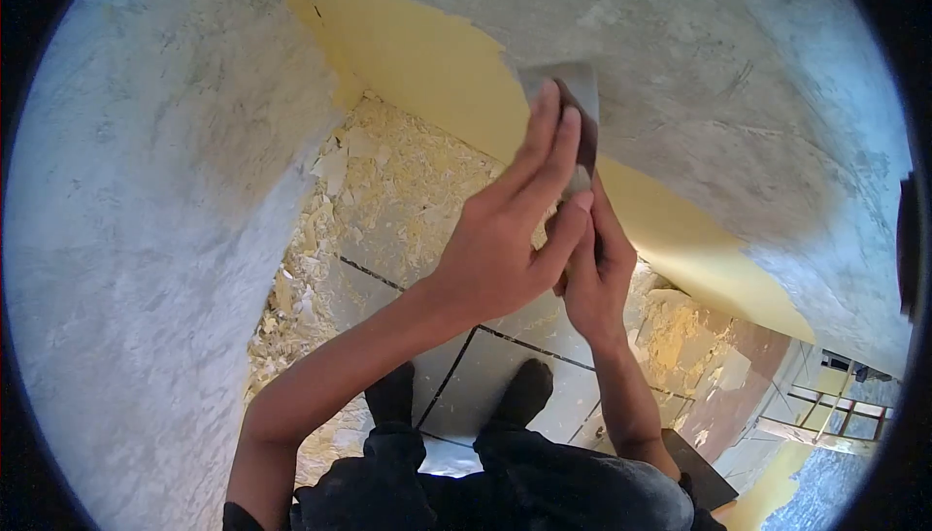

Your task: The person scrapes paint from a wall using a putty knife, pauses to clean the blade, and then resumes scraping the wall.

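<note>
A scraper (581, 80) with a wide metal blade and a dark part behind it lies against the wall, at the edge of the remaining yellow paint (417, 55). My right hand (602, 288) is closed round the scraper's lower end, which is mostly hidden by the fingers. My left hand (500, 240) presses on the scraper from the left, two fingers stretched along it towards the blade and the thumb near the right hand. Bare grey wall (699, 65) surrounds the yellow strip above and to the right.
Paint flakes (408, 157) cover the floor along the wall's foot and the left side. Another grey wall (155, 191) meets this one at a corner. My feet (524, 390) stand on grey tiles (466, 366). A window-like grid (840, 414) shows at the far right.
</note>
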Demonstrator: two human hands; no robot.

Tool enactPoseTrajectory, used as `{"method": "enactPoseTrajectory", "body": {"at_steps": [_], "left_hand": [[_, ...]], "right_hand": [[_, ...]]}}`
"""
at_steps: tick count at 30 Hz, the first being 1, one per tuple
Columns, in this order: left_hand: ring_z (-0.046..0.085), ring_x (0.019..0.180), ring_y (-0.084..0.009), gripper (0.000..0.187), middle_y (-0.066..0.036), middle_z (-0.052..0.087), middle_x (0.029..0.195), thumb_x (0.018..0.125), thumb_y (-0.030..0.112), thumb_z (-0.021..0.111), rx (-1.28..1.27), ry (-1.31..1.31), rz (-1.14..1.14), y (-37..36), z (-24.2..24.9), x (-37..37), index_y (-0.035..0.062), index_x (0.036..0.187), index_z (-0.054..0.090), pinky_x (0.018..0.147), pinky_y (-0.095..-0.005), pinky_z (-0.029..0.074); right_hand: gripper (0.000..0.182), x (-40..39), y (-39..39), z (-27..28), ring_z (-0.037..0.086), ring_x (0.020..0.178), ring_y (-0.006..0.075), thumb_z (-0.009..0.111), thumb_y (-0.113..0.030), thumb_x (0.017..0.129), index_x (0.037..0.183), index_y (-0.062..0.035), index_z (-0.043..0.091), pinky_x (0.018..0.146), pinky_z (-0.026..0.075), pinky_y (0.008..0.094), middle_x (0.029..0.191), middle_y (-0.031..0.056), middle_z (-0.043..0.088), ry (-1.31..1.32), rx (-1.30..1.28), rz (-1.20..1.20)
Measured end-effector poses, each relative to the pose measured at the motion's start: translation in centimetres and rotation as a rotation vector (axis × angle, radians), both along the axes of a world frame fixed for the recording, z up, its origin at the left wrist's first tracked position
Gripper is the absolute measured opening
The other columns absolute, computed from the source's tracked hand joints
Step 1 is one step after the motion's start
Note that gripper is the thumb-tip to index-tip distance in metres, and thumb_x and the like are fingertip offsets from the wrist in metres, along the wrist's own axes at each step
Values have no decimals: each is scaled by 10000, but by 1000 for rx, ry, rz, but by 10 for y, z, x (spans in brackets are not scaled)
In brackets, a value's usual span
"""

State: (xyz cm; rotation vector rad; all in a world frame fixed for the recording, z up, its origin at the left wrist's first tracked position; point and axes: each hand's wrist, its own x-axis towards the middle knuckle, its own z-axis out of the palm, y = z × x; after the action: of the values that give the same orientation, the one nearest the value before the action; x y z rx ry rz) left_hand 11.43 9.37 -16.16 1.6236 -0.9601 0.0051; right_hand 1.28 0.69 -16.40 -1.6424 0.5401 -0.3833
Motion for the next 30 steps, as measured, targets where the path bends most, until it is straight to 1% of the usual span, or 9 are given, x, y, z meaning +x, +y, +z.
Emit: {"method": "enactPoseTrajectory", "body": {"at_steps": [2, 3, 6, 12, 15, 17, 23, 26, 30], "left_hand": [[384, 1328, -373, 551, -294, 336, 1446, 893, 95, 568, 42, -1, -67, 0, -2, 0, -67, 1386, 384, 1045, -395, 380], [384, 1328, -373, 551, -294, 336, 1446, 893, 95, 568, 42, 4, -71, 0, -4, 1, -67, 1386, 384, 1045, -395, 380], [391, 1322, -373, 554, -284, 335, 1451, 891, 99, 574, -15, -10, 26, 0, -5, 4, -56, 1389, 388, 1035, -392, 390], [403, 1310, -374, 583, -283, 334, 1450, 884, 117, 591, 31, -32, -72, 3, -1, 8, -69, 1391, 372, 1018, -382, 409], [399, 1315, -365, 605, -287, 315, 1459, 878, 121, 604, 7, -56, 41, 4, 0, 9, -73, 1396, 359, 1024, -375, 402], [395, 1319, -358, 611, -292, 309, 1460, 877, 130, 610, 26, -16, -63, 8, 5, 5, -71, 1397, 360, 1026, -376, 400], [378, 1328, -360, 621, -299, 316, 1453, 875, 136, 617, -29, -15, 18, 4, -2, 11, -69, 1400, 355, 1033, -384, 396], [385, 1324, -364, 633, -306, 318, 1449, 872, 137, 624, 22, -58, -101, 10, 6, 10, -71, 1403, 348, 1031, -385, 398], [380, 1327, -365, 646, -306, 308, 1455, 872, 150, 628, -18, -33, -37, 3, 3, 11, -72, 1406, 341, 1036, -389, 392]], "right_hand": [[421, 0, -1, 0, 418, 589, 44, 437, -78, 993, 1412, -36, 419, 523, 368, 191, 734, -20, 499, 29, 49, -38], [426, 8, -6, -1, 423, 592, 44, 438, -74, 992, 1415, -35, 416, 526, 372, 191, 742, -18, 507, 30, -19, -12], [428, 10, -1, 3, 432, 598, 46, 441, -66, 988, 1414, -32, 418, 531, 382, 194, 753, -11, 520, 45, -81, 12], [418, 8, -2, 1, 446, 611, 51, 447, -43, 972, 1390, -33, 453, 548, 397, 206, 762, 4, 533, 95, -70, -51], [417, 17, 3, 4, 445, 603, 47, 430, -47, 977, 1394, -32, 450, 542, 393, 202, 772, 3, 539, 16, -129, 13], [418, 4, 9, 12, 451, 615, 60, 432, -49, 974, 1391, -27, 447, 547, 394, 208, 775, 1, 537, 67, -54, -22], [431, -3, 8, 11, 451, 627, 50, 441, -73, 979, 1408, -31, 425, 550, 384, 195, 778, -14, 532, 92, -52, -56], [434, 3, 11, 14, 446, 622, 36, 443, -87, 985, 1415, -32, 416, 545, 375, 182, 775, -19, 529, 65, -44, -54], [423, 18, 0, 12, 435, 609, 33, 436, -96, 995, 1412, -28, 418, 529, 367, 181, 770, -23, 523, 46, -39, -19]]}}
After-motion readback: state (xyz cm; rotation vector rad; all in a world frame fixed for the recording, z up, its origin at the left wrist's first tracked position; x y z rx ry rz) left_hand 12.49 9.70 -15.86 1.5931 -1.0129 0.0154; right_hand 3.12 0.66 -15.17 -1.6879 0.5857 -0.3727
